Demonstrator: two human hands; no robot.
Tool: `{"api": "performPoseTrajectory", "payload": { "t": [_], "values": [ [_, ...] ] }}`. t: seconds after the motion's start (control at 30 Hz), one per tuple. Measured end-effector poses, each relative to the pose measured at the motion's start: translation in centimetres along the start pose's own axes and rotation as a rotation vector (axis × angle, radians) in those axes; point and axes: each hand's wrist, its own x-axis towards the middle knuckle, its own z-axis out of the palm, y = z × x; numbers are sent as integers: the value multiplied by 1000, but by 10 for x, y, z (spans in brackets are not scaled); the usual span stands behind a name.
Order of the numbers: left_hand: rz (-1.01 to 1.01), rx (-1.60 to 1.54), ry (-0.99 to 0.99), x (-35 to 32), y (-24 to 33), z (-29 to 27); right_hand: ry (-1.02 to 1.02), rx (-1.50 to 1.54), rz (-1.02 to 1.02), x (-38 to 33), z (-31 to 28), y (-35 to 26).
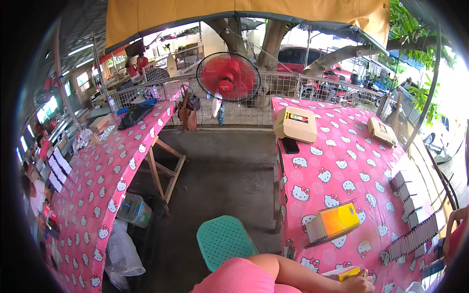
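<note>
My left arm comes in from the lower edge and reaches right, over the pink patterned tablecloth (300, 215). The left hand (360, 283) is closed at the edge of a yellow-covered notebook (348, 274) near the bottom of the view. Part of this notebook lies behind the forearm. My right hand does not show. Just beyond the left hand lies a spiral-bound stack of notebooks (339, 218) with a yellow-orange cover on top, its layers fanned out to the left.
A row of spiral-bound notebooks (414, 238) runs along the table's right side, by another person's arm (452, 229). Farther back are two cardboard boxes (299, 125) and a dark phone (290, 146). A green stool (225, 240) stands between the two tables, with a red fan (228, 77) beyond.
</note>
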Motion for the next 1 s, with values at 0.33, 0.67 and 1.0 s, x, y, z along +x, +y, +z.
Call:
{"api": "performPoseTrajectory", "payload": {
  "t": [0.33, 0.67, 1.0],
  "values": [
    [101, -35, 33, 7, 9, 3, -37, 152, 86, -3, -25, 40],
    [-431, -602, 217, -25, -17, -57, -90, 392, -11, 67, 13, 75],
    [-552, -878, 222, -31, -20, -58, -313, 411, -107, 73, 10, 28]
  ]
}}
